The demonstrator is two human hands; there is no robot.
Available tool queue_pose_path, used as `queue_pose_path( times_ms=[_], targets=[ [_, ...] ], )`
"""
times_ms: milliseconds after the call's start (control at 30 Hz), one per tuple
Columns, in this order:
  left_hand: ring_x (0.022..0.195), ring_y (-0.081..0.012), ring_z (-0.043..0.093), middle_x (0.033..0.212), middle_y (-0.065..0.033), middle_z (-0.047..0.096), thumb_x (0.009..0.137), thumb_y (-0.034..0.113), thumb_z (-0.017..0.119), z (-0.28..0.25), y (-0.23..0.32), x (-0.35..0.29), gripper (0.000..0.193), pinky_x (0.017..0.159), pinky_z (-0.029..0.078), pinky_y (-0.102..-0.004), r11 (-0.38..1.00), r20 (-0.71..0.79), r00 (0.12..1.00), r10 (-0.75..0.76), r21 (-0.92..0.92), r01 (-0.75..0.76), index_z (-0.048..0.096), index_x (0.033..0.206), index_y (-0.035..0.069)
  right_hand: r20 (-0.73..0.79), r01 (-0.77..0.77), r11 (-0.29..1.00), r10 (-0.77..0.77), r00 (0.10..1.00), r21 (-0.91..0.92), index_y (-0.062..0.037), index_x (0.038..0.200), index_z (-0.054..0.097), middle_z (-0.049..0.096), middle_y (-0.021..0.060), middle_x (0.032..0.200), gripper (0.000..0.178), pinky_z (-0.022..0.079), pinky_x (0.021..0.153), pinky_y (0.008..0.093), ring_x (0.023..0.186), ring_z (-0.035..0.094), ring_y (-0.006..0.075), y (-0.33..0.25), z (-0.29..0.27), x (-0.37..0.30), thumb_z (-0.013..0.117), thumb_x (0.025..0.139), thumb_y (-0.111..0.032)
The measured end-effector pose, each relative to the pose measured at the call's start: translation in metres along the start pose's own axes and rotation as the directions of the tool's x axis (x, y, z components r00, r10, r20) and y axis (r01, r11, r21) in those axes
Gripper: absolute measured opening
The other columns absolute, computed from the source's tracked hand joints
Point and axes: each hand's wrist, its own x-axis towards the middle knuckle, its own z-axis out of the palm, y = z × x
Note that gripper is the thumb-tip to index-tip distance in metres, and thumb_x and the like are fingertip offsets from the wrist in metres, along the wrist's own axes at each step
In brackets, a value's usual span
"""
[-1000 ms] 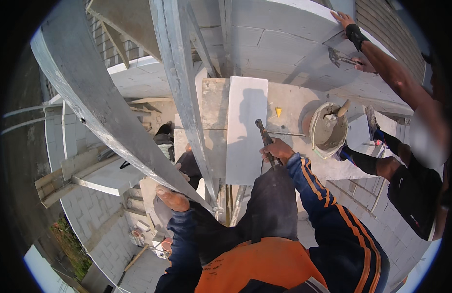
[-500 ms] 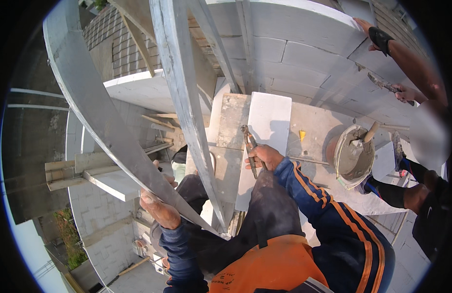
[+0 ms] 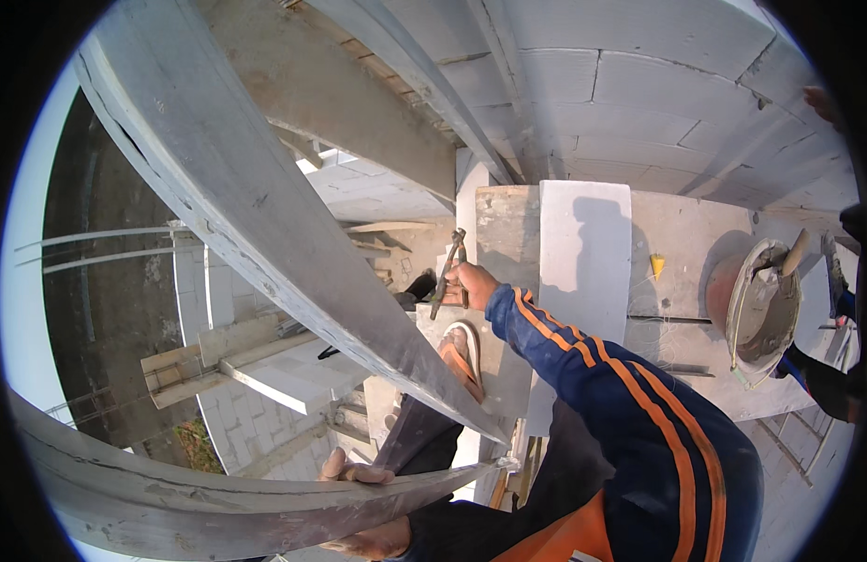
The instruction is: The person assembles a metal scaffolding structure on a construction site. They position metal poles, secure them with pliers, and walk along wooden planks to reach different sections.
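My left hand [image 3: 357, 470] is wrapped round a long grey beam [image 3: 218, 501] at the lower left, fingers over its top edge and palm showing below. A second grey beam [image 3: 293, 234] slants from the upper left down toward my legs. Their lower ends come close together near my knees. In my right hand [image 3: 473, 284] is a pair of dark metal pincers [image 3: 446, 272], held over the platform's left side, jaws pointing away from me. My sandalled foot [image 3: 462, 354] stands just below that hand.
A white block slab [image 3: 583, 244] lies across the platform [image 3: 672, 220]. Right of it are a yellow cone-shaped piece [image 3: 657, 266] and a mortar bucket [image 3: 763, 309]. A block wall [image 3: 639, 103] rises behind. A co-worker's leg [image 3: 817, 384] shows at right; the platform drops off at left.
My left hand has brought its beam down toward the lower left, apart from the other beam. My right hand has moved slightly left and up with the pincers. The view has shifted left.
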Motion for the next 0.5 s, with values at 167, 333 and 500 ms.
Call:
queue_pose_path(
  times_ms=[167, 333, 500],
  targets=[
    [0.071, -0.033, 0.065, 0.096, -0.0307, 0.063, 0.095, 0.059, 0.043, -0.021, -0.005, 0.006, 0.08, 0.065, 0.057, -0.0418, 0.992, 0.269, 0.963, -0.018, -0.117, 0.052, 0.045, 0.131, -0.012, -0.07, 0.007, 0.989, 0.004, 0.998, 0.148, -0.0087, 0.127, 0.045, 0.051, 0.0159, 0.116, 0.039, 0.056, 0.091, 0.0513, 0.111, 0.057, 0.0368, 0.016, 0.001, 0.066, 0.05, 0.089, -0.003],
    [0.073, -0.0356, 0.066, 0.094, -0.0311, 0.064, 0.092, 0.057, 0.048, -0.02, 0.004, 0.009, 0.081, 0.067, 0.058, -0.0431, 0.984, 0.218, 0.969, -0.118, -0.107, 0.144, 0.044, 0.133, -0.012, -0.057, -0.038, 0.994, 0.044, 0.997, 0.103, -0.0131, 0.134, 0.042, 0.052, 0.0155, 0.116, 0.045, 0.055, 0.089, 0.0482, 0.109, 0.058, 0.0329, 0.028, -0.008, 0.06, 0.048, 0.091, -0.003],
    [0.077, -0.0378, 0.067, 0.089, -0.029, 0.065, 0.09, 0.061, 0.047, -0.014, 0.015, 0.0, 0.084, 0.07, 0.059, -0.0451, 0.761, 0.107, 0.89, -0.443, -0.48, 0.436, 0.045, 0.133, -0.012, 0.115, -0.121, 0.986, 0.134, 0.984, -0.116, -0.0107, 0.132, 0.042, 0.056, 0.0137, 0.114, 0.043, 0.051, 0.093, 0.0483, 0.111, 0.059, 0.0319, 0.024, -0.025, 0.0, 0.052, 0.09, -0.007]
  ],
)
